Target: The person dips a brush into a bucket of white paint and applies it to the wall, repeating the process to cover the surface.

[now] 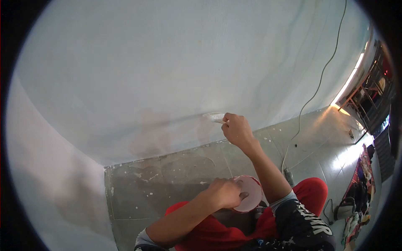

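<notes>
In my right hand (pixel 237 129) is a paintbrush (pixel 215 117) coated in white. Its bristle end points left and meets the lower part of the pale wall (pixel 176 75), beside some damp-looking, pinkish patches. My left hand (pixel 224 193) grips the rim of a small bucket (pixel 252 195), the thumb hooked inside and the other fingers partly hidden. The bucket is pale inside with a reddish rim, tilted over my lap between red-trousered knees. I cannot make out what is in its bottom.
Grey floor tiles (pixel 201 163) with white spatters run along the wall's foot. A thin cable (pixel 320 81) hangs down the wall and trails across the floor. At the right lie a heap of cloths (pixel 360 188) and a wooden frame (pixel 364 96). Another wall (pixel 54 154) meets this one at the left.
</notes>
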Action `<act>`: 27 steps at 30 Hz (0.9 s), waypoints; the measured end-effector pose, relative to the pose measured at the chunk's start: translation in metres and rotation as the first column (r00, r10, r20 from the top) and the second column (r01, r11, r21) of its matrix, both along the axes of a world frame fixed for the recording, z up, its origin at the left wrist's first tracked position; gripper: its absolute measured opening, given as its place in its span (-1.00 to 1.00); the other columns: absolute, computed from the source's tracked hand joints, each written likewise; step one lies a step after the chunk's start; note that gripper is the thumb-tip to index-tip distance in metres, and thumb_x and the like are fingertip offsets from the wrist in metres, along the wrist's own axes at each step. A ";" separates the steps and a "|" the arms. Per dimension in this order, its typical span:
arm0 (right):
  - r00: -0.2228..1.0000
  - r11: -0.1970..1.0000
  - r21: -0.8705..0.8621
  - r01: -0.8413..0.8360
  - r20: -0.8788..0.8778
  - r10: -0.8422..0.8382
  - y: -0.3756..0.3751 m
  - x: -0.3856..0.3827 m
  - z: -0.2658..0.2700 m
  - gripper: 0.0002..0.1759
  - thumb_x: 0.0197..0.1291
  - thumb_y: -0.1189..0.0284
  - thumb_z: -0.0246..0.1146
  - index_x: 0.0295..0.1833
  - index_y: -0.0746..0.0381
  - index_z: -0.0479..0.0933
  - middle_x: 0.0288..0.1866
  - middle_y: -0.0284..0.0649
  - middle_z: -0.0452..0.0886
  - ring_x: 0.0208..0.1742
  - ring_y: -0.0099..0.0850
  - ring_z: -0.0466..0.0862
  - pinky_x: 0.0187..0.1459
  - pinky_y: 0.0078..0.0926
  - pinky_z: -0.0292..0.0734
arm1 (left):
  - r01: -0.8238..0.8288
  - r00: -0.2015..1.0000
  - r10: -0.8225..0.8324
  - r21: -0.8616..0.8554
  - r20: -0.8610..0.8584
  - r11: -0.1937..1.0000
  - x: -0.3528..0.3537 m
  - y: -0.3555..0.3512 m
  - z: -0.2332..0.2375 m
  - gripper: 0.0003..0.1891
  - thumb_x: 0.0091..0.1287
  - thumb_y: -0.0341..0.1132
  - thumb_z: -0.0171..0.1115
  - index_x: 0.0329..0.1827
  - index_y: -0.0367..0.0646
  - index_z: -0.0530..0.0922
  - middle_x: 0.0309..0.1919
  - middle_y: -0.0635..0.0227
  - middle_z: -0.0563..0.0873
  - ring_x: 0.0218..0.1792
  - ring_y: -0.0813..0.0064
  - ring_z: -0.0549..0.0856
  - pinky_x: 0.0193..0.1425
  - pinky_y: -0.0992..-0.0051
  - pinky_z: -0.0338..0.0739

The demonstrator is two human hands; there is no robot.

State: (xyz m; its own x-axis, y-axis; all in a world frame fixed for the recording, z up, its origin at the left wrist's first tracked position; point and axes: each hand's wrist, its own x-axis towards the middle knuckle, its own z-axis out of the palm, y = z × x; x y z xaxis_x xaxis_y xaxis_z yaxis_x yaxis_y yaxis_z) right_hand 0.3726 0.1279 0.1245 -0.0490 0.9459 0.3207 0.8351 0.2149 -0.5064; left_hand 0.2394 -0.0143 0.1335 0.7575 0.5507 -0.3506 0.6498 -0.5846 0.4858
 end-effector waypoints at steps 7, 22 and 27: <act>0.988 0.876 0.483 0.001 0.137 -0.076 0.012 -0.014 0.174 -0.76 0.23 0.40 0.20 -0.12 0.31 0.66 -0.28 0.19 0.66 -0.20 0.17 0.67 -0.11 -0.02 0.57 | -0.006 1.000 0.006 -0.047 -0.006 0.999 -0.003 0.000 0.004 -0.43 0.51 0.08 -0.01 0.13 -0.37 0.54 -0.04 -0.14 0.71 0.01 -0.09 0.72 0.14 0.06 0.58; 0.978 0.911 0.408 0.052 0.165 -0.130 -0.002 -0.066 0.079 -0.79 0.27 0.50 0.18 0.01 0.29 0.51 -0.41 0.10 0.62 -0.35 0.11 0.67 -0.33 0.08 0.55 | -0.001 0.999 0.001 0.014 0.037 1.000 -0.002 -0.002 -0.002 -0.44 0.51 0.08 0.00 0.07 -0.34 0.61 -0.01 -0.18 0.70 0.01 -0.06 0.72 0.15 0.05 0.59; 0.984 1.000 0.005 -0.019 0.176 0.018 0.001 -0.046 0.056 -0.81 0.21 0.49 0.17 -0.14 0.33 0.62 -0.25 0.11 0.69 -0.21 0.15 0.68 -0.11 0.05 0.58 | -0.002 1.000 0.002 0.007 0.004 1.000 0.001 -0.007 -0.001 -0.45 0.51 0.08 0.00 0.07 -0.32 0.61 0.00 -0.16 0.70 -0.01 -0.06 0.73 0.14 0.05 0.59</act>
State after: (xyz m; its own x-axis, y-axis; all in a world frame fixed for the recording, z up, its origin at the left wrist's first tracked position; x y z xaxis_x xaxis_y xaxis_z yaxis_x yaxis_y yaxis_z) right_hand 0.3265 0.1287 0.1808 -0.1227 0.9422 0.3119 0.9066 0.2343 -0.3509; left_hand 0.2402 -0.0211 0.1330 0.7582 0.5544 -0.3432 0.6486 -0.5871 0.4844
